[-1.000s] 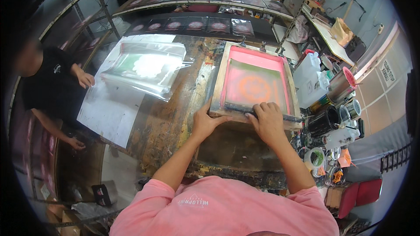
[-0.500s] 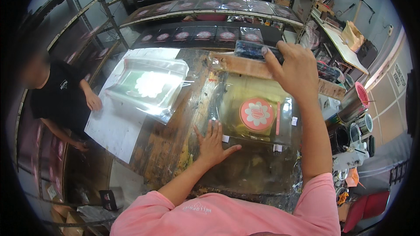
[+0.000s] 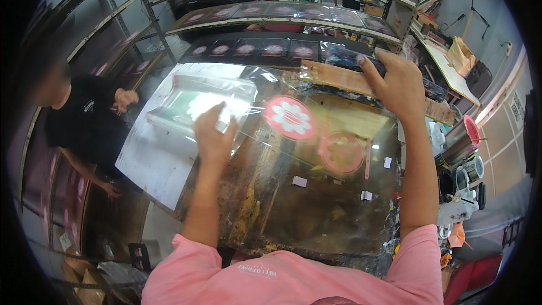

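Observation:
My left hand (image 3: 213, 138) is closed at the near left edge of a clear plastic sheet printed with a pink disc and white flower (image 3: 291, 117). The sheet slants up off the glossy table, partly over a white-flowered stack of clear film (image 3: 186, 104) on white paper. My right hand (image 3: 400, 82) grips the wooden bar of a frame (image 3: 334, 75); a dark, ink-stained squeegee (image 3: 344, 59) lies along the bar, and the hand hides whether the fingers hold it too. Below, a second pink flower disc (image 3: 342, 152) and a thin pink strip (image 3: 368, 158) show on the yellowish surface.
Small pale tabs (image 3: 299, 181) stick to the worn table. Ink cans (image 3: 468, 130) and pots crowd its right edge. A person in black (image 3: 90, 113) stands at the left. Metal racks with several printed sheets (image 3: 244, 49) rise behind.
My left hand has left the table surface and moved up and left, drawing the printed sheet with it. The right hand keeps its hold on the bar. The co-worker has raised one hand.

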`<state>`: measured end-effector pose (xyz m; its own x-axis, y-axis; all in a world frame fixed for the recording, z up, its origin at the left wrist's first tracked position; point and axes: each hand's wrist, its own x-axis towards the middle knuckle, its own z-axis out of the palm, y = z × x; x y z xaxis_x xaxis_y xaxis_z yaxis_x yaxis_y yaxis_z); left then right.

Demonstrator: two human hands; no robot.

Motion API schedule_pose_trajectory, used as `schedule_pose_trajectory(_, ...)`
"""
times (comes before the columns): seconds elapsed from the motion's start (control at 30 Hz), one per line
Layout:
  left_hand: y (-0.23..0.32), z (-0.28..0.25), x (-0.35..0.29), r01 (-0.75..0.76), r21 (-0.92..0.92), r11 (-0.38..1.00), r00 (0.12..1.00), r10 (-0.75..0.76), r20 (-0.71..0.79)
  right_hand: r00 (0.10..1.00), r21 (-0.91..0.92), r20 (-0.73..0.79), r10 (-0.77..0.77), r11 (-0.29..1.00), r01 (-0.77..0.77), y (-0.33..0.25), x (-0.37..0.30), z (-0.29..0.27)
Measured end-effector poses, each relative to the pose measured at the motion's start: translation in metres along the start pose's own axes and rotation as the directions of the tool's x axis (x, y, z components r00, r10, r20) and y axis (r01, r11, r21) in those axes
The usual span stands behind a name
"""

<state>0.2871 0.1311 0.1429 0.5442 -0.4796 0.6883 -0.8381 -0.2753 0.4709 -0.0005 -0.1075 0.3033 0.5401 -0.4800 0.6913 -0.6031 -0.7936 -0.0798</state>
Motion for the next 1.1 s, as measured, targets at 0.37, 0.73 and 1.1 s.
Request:
schedule_pose_trajectory(0.37, -0.221, -0.116, 0.020, 0.077, 0.332, 0.940, 0.986, -0.022, -0.167, 1.000, -0.081, 0.022, 0.003, 0.997, -0.001, -0.004, -0.007, 0.004)
schedule_pose_trajectory(0.73, -0.096, -0.092, -0.028, -0.077, 0.080, 0.994, 0.978, 0.060, 0.198, 0.989, -0.020, 0.087, 0.117, 0.993, -0.116, -0.004, -0.009, 0.005)
schedule_pose_trajectory(1.1, -0.077, -0.009, -0.011, -0.047, 0.244, 0.969, 0.763, -0.123, 0.634, 0.997, -0.113, 0.075, -0.026, 0.993, 0.034, 0.003, -0.010, 0.009)
